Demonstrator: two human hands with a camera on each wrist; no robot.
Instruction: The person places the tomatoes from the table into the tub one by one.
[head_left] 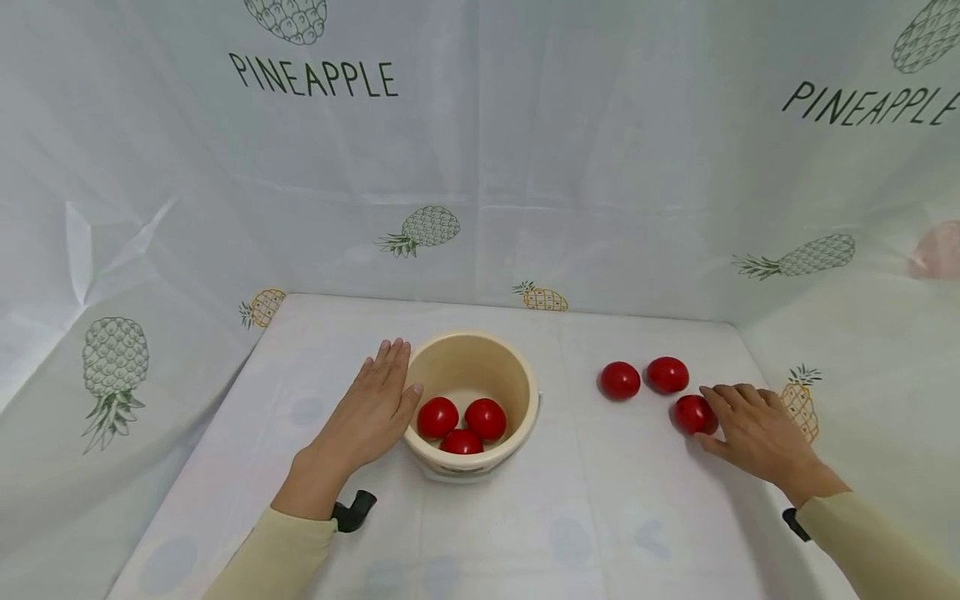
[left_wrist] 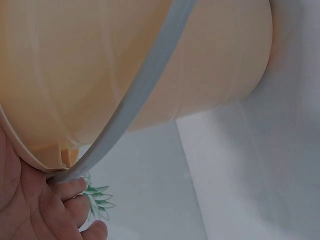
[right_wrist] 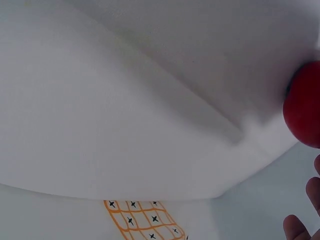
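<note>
A cream bucket (head_left: 525, 392) with a grey handle (left_wrist: 125, 107) stands upright on the table. Three smooth, round red fruits (head_left: 485, 419) that look like tomatoes lie inside it. My left hand (head_left: 378, 408) rests against the bucket's left rim, its fingers straight and pointing away from me. On the right, my right hand (head_left: 753, 429) is at the nearest of three more red fruits (head_left: 692, 414), thumb and index finger on either side of it. That fruit sits on the table, and the right wrist view shows only part of it. Whether the fingers touch it is unclear.
Two other red fruits (head_left: 620, 380) lie just beyond the right hand, close together. The white table (head_left: 555, 533) meets a pineapple-print sheet (head_left: 600, 167) that rises behind it and at both sides. A black strap (head_left: 354, 510) circles the left wrist.
</note>
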